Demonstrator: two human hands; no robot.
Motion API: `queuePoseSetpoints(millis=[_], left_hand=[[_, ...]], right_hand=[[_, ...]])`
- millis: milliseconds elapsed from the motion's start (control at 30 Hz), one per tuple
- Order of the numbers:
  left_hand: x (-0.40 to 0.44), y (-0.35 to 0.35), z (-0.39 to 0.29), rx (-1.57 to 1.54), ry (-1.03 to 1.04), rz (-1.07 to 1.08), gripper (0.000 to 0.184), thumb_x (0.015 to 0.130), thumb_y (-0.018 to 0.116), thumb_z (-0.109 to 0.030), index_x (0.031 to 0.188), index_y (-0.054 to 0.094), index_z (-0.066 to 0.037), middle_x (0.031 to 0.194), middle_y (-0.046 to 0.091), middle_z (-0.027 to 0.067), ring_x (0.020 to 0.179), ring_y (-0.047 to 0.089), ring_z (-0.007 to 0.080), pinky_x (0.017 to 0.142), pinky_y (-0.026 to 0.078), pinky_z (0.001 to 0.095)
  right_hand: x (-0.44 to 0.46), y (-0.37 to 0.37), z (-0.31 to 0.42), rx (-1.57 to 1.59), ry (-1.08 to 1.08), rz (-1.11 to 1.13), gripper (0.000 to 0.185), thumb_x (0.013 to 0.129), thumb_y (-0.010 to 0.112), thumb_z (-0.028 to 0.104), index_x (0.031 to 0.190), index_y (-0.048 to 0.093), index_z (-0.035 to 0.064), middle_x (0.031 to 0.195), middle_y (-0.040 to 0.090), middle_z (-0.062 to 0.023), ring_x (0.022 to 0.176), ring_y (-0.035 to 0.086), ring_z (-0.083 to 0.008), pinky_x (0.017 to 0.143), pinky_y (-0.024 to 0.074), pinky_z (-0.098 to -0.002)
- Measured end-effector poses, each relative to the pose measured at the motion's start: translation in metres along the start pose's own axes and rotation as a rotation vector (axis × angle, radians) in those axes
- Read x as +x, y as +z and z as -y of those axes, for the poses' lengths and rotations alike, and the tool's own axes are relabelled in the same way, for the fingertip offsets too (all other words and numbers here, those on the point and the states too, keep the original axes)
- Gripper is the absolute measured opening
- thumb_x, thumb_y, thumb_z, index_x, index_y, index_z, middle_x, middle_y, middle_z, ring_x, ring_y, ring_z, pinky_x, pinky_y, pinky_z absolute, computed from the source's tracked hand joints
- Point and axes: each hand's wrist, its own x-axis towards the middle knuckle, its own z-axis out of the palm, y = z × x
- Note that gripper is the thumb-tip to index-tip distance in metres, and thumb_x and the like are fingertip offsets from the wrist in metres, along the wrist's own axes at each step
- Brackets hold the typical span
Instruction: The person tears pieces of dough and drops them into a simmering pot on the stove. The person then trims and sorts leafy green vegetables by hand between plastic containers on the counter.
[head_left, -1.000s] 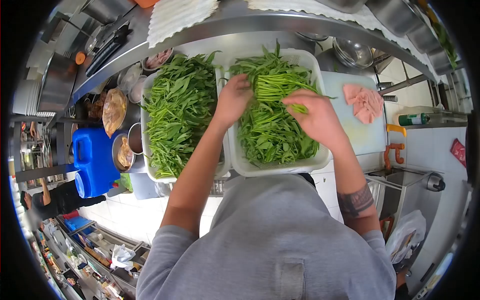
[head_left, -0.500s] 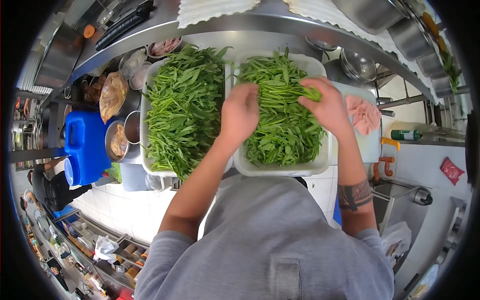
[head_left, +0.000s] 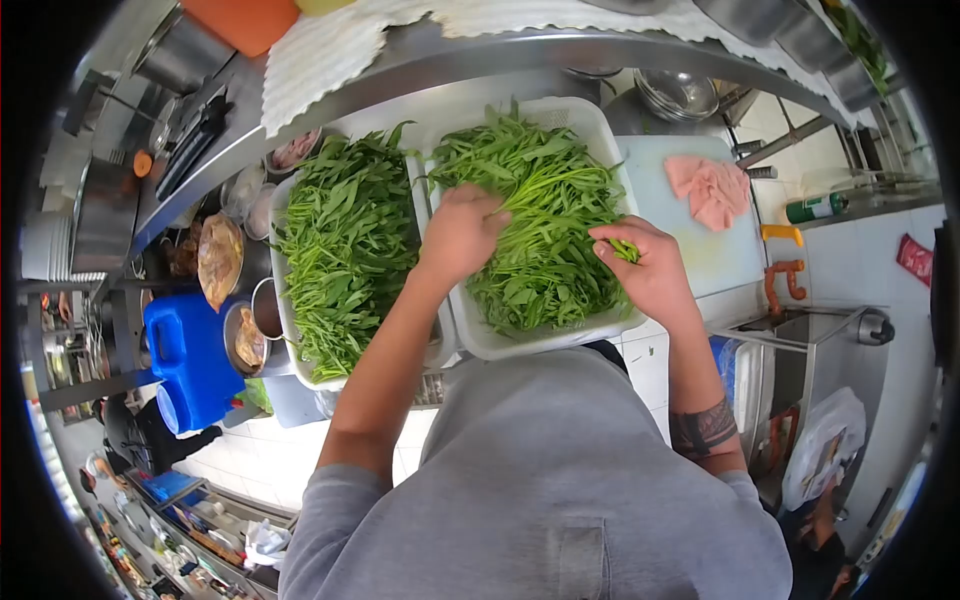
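Observation:
Two white plastic baskets hold leafy green vegetables that look like water spinach. My left hand (head_left: 462, 230) is at the left side of the right basket (head_left: 636, 200), its fingers curled on stems of the water spinach (head_left: 540, 190). At the basket's right edge, my right hand (head_left: 645, 262) is closed around a small bunch of water spinach stems (head_left: 626, 250), with cut ends poking out by the thumb. A second heap of water spinach (head_left: 345, 250) fills the left basket (head_left: 290, 310), untouched by either hand.
Right of the baskets, a pink cloth (head_left: 708, 190) lies on a white cutting board (head_left: 650, 160). A blue jerrycan (head_left: 190, 350) and bowls of meat (head_left: 220, 255) stand on the left. A steel shelf (head_left: 480, 50) spans overhead. Another person (head_left: 145, 440) is far left.
My right hand has moved down to the right basket's edge, with stems in it. My left hand has shifted slightly lower across the greens. The whole view has turned a little.

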Motion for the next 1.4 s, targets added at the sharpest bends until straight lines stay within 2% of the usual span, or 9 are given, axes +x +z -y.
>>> queuePoseSetpoints(millis=[167,433,567,767,933,1033,1100,1200,1400], left_hand=[[-0.002,-0.015,-0.001,-0.388,-0.087,-0.097,0.021,0.100,0.073,-0.019,0.103,0.077,0.001,0.089,0.067,0.0162,0.081,0.065,0.0322,0.077,0.052,0.0400],[-0.032,-0.038,-0.015,-0.423,-0.075,-0.080,0.013,0.100,0.074,-0.011,0.102,0.076,0.003,0.086,0.064,0.0129,0.075,0.057,0.0244,0.069,0.047,0.0353],[-0.050,-0.041,-0.038,-0.464,-0.027,-0.031,0.012,0.098,0.075,-0.007,0.104,0.075,0.003,0.086,0.064,0.0124,0.074,0.058,0.0240,0.068,0.048,0.0351],[-0.075,-0.014,-0.050,-0.525,-0.124,0.163,0.024,0.093,0.073,-0.003,0.118,0.073,-0.002,0.094,0.061,0.0092,0.077,0.058,0.0197,0.070,0.049,0.0320],[-0.091,-0.015,-0.016,-0.125,0.056,0.343,0.025,0.091,0.074,-0.006,0.115,0.071,-0.001,0.107,0.066,0.0145,0.091,0.068,0.0334,0.080,0.056,0.0432],[-0.085,-0.012,-0.022,-0.044,0.214,0.121,0.026,0.090,0.073,-0.007,0.115,0.072,-0.001,0.118,0.067,0.0185,0.104,0.067,0.0404,0.092,0.055,0.0476],[-0.055,0.005,-0.034,-0.209,-0.001,-0.215,0.031,0.089,0.076,-0.010,0.119,0.074,-0.001,0.122,0.066,0.0201,0.109,0.065,0.0411,0.102,0.052,0.0472],[-0.012,0.027,-0.019,0.161,0.101,-0.216,0.039,0.089,0.078,-0.013,0.126,0.073,-0.002,0.122,0.067,0.0208,0.110,0.066,0.0410,0.102,0.052,0.0478],[-0.013,-0.005,-0.024,-0.164,0.045,-0.076,0.052,0.094,0.079,-0.024,0.137,0.066,0.002,0.111,0.073,0.0184,0.105,0.070,0.0355,0.092,0.056,0.0423]], right_hand=[[0.003,-0.003,0.009,0.043,-0.018,-0.027,0.019,0.095,0.078,0.004,0.114,0.078,0.0017,0.095,0.073,-0.0122,0.087,0.070,-0.0240,0.082,0.0533,-0.0308],[-0.010,0.004,0.024,0.096,-0.025,0.018,0.019,0.095,0.078,0.002,0.114,0.079,0.0025,0.101,0.076,-0.0123,0.093,0.073,-0.0256,0.083,0.0559,-0.0330],[-0.007,0.017,0.055,0.115,-0.261,0.058,0.035,0.087,0.076,-0.003,0.121,0.078,0.0063,0.119,0.074,-0.0135,0.105,0.074,-0.0274,0.091,0.0602,-0.0374],[0.001,0.041,0.035,-0.397,-0.317,0.243,0.055,0.074,0.072,-0.005,0.129,0.070,0.0041,0.124,0.068,-0.0138,0.109,0.069,-0.0338,0.087,0.0599,-0.0445],[-0.005,0.018,0.015,-0.393,-0.264,0.179,0.044,0.076,0.066,-0.007,0.119,0.070,0.0016,0.116,0.066,-0.0152,0.111,0.064,-0.0369,0.092,0.0563,-0.0454],[-0.003,0.001,0.003,-0.311,-0.249,0.092,0.033,0.083,0.063,-0.007,0.114,0.071,0.0008,0.109,0.063,-0.0151,0.118,0.058,-0.0376,0.100,0.0522,-0.0435],[-0.002,-0.004,0.001,-0.074,-0.079,-0.058,0.023,0.093,0.062,-0.004,0.115,0.070,0.0009,0.114,0.064,-0.0152,0.116,0.059,-0.0363,0.100,0.0516,-0.0410],[0.008,-0.016,0.006,0.032,-0.168,-0.155,0.011,0.106,0.060,0.004,0.112,0.068,0.0010,0.118,0.068,-0.0160,0.107,0.063,-0.0286,0.096,0.0519,-0.0373],[0.003,-0.069,0.019,0.356,-0.335,-0.377,0.013,0.102,0.073,0.003,0.115,0.069,0.0015,0.102,0.074,-0.0065,0.090,0.069,-0.0113,0.078,0.0543,-0.0267]])
